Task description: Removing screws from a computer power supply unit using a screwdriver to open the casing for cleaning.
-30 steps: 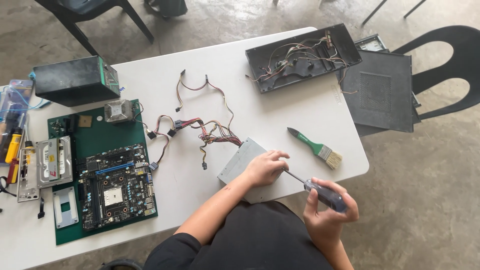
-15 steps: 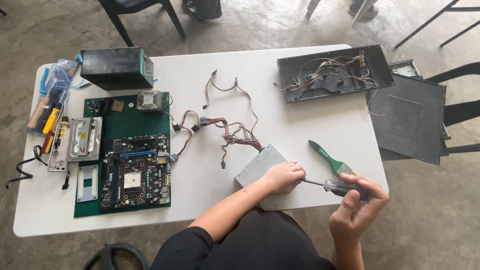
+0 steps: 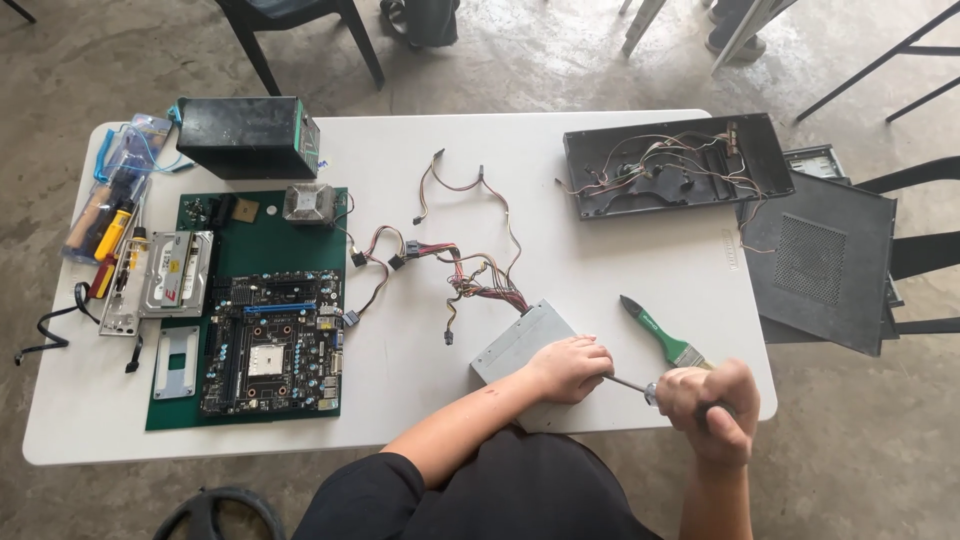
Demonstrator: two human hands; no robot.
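Power supply unit, a grey metal box, lay at the desk's near edge, right of the motherboard. Left hand pressed flat on it; right hand gripped a screwdriver. Probably heavy, rigid; best grasped by its sides.

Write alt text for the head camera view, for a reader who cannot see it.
A person at a white table steadies a grey power supply box with the left hand and drives a screwdriver into its side with the right hand. A green-handled brush lies beside them; a motherboard sits on a green mat farther left.
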